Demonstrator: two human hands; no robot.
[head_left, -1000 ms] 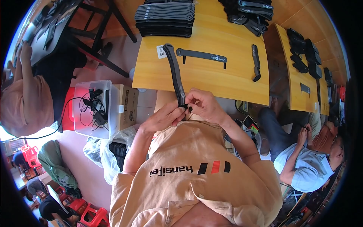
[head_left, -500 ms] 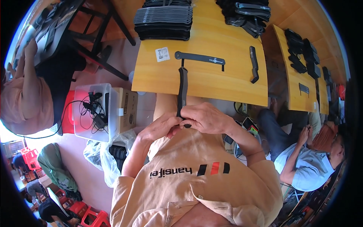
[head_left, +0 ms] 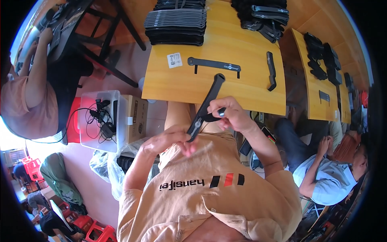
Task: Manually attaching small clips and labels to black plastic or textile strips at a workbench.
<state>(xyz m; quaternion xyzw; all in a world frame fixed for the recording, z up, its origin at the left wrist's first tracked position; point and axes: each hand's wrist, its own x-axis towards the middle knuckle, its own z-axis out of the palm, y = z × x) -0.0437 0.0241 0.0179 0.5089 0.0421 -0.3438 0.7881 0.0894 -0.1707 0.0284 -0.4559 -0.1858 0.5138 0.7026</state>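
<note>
A dark grey strap [head_left: 207, 99] with a rounded far end and a pale printed mark slants over my lap, its far end above the near edge of the yellow table [head_left: 169, 88]. My left hand [head_left: 171, 140] pinches its near end. My right hand [head_left: 233, 115] is closed on a narrow black band [head_left: 210, 117] that comes off the strap's side; a small shiny piece [head_left: 221, 112] shows at its fingers. On the table lie a similar flat grey strap [head_left: 213, 63] with two short black tabs and another strap [head_left: 271, 71] near the right edge.
Stacked grey and black straps [head_left: 175, 22] stand at the table's far left, with a looser pile [head_left: 266, 18] at far right. A white label [head_left: 175, 60] lies nearby. On the left are a clear bin [head_left: 86, 129] of cables and a cardboard box [head_left: 139, 115]. A seated person [head_left: 326, 171] is at right.
My right hand has moved up and right, drawing the narrow black band away from the strap. The strap has tilted, its far end swinging right, and its printed mark now shows.
</note>
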